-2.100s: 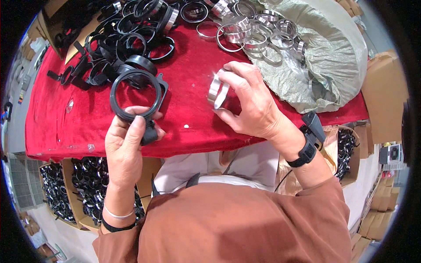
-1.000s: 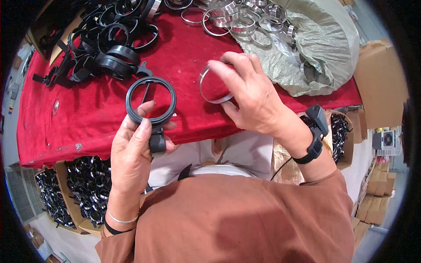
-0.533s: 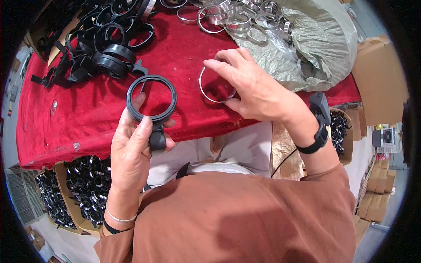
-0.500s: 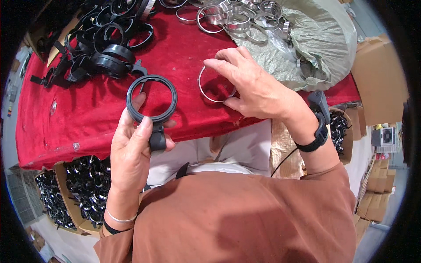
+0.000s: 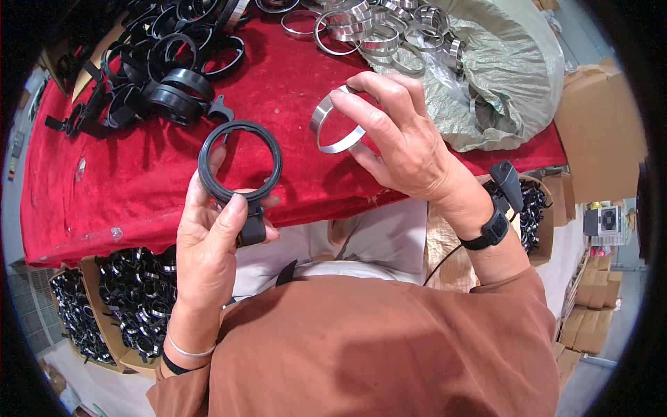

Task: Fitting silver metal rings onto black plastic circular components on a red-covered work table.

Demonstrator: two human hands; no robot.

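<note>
My left hand is closed around the short stem of a black plastic ring, holding the round opening upward with the thumb at its lower rim. To the right, my right hand grips a shiny metal ring band between thumb and fingers. The band is tilted so its wide inner face shows, and it is apart from the black ring. Both are held over the near part of the red cloth. Part of the left fingers is hidden behind the stem.
Black ring parts are heaped at the back left of the table. Several metal rings spill from a pale woven sack at the back right. Cartons of black parts stand below left, and another box at the right.
My right hand has turned the metal ring band from edge-on to tilted, showing its wide face, and its wrist has rotated. The left hand with the black ring has barely moved.
</note>
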